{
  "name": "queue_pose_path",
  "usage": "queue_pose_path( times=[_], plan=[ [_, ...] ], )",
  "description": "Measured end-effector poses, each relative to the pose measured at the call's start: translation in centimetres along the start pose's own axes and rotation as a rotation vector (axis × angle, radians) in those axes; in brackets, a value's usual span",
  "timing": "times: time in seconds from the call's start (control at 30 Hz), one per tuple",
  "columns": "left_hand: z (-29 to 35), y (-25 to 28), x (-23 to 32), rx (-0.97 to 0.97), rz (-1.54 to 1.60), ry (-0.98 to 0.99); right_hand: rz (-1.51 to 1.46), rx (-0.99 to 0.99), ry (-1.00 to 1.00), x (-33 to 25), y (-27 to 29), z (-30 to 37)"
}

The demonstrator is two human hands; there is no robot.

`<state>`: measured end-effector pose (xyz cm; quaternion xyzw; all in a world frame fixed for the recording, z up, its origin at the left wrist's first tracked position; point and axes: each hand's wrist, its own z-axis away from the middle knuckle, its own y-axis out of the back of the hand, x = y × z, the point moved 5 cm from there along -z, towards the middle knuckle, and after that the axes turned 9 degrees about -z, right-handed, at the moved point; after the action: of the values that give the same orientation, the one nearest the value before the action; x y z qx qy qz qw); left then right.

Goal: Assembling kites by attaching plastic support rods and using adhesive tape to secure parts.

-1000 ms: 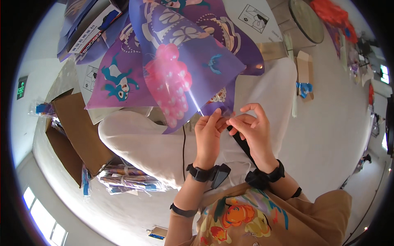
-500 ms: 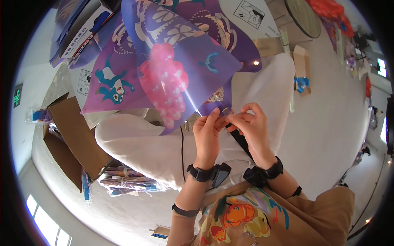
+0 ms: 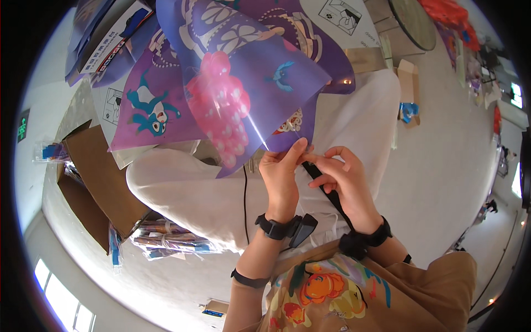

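A glossy purple printed plastic sheet [image 3: 265, 83], with pink balloons and a small blue bird on it, spreads over my lap and beyond. My left hand [image 3: 281, 174] is closed in a pinch, thumb on top, on the near corner of the sheet. Right beside its fingertips, my right hand [image 3: 344, 180] has thumb and forefinger brought together, its other fingers curled. Whatever sits between those right fingertips is too small and covered to make out. Under the top layer lies another purple printed sheet [image 3: 149, 119] showing a blue cartoon animal.
An opened brown cardboard box [image 3: 105, 182] stands at the left, with bundled plastic-wrapped packs [image 3: 171, 239] beside it. A small carton [image 3: 408, 91] holding something blue lies at the right, near a round stool [image 3: 414, 25]. A black cord [image 3: 245, 205] crosses my white trousers.
My left thumb has come up over the sheet's corner, and the small dark piece seen there is now covered. My right hand has drawn slightly right and down.
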<state>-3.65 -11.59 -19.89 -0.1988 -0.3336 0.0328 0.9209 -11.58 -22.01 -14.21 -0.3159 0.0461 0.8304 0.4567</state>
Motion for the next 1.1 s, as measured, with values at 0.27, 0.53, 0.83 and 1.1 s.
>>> queue_pose_path(
  times=[0.27,0.53,0.83,1.1],
  plan=[
    [0.2,0.3,1.6,0.074,-0.052,-0.043,-0.044,0.086,0.075,-0.3,2.5,2.0],
    [1.4,1.1,1.4,0.032,-0.098,-0.044,0.281,-0.282,0.029,-1.1,-1.9,1.4],
    [1.9,1.2,1.6,0.027,-0.052,-0.064,0.198,-0.231,-0.033,-0.3,-1.5,0.2],
    [2.0,1.2,1.4,0.018,-0.13,-0.069,0.078,-0.111,0.008,-0.4,-1.8,-0.5]
  ],
)
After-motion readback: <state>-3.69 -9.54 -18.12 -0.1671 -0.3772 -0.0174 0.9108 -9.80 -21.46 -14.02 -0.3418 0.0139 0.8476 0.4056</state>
